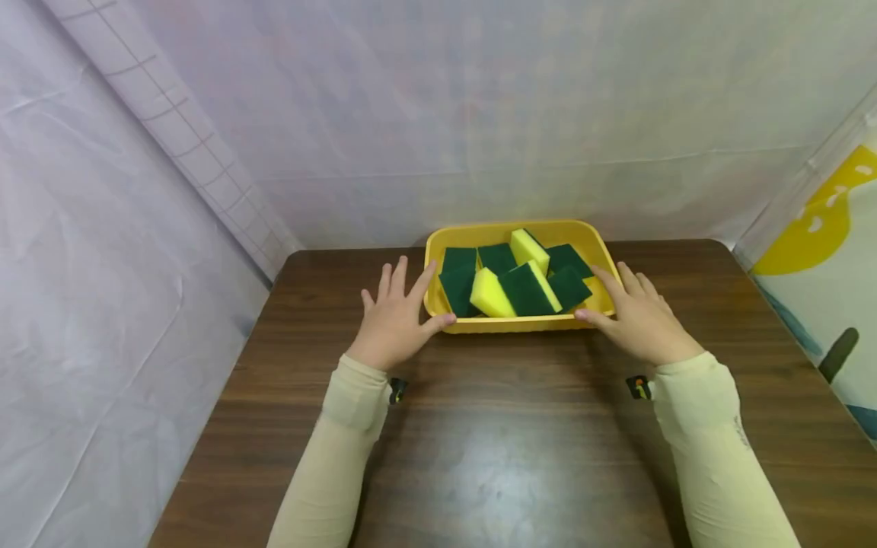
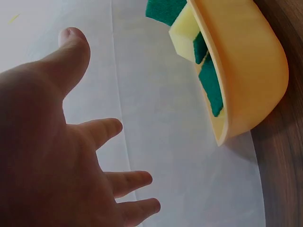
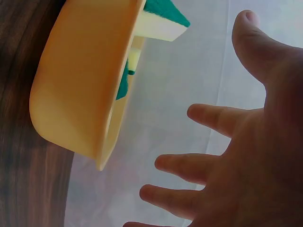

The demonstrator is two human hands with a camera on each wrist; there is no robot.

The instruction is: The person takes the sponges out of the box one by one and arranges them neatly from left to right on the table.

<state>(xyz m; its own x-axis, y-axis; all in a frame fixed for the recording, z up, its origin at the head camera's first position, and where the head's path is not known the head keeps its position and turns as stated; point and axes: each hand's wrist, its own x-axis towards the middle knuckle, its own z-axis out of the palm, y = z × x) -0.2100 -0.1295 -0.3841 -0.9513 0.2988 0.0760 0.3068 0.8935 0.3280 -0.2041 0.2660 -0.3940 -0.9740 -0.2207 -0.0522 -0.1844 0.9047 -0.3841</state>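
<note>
A yellow plastic basin [image 1: 514, 325] stands at the back of the wooden table, filled with several green and yellow scouring sponges [image 1: 524, 291]. Some sponges lie green side up, while others lean on edge with yellow foam showing. My left hand [image 1: 392, 323] spreads its fingers at the basin's left end, thumb overlapping the front left corner in the head view. At the right end my right hand [image 1: 644, 316] is likewise spread, its thumb and index finger overlapping the rim. Both wrist views show a gap between the fingers and the basin wall [image 2: 246, 61], and neither hand holds anything.
Dark brown wood forms the table [image 1: 493, 426], its rear edge close behind the basin. Pale cloth [image 1: 438, 114] hangs behind and to the left. A cloth with a yellow pattern [image 1: 815, 221] hangs at the right.
</note>
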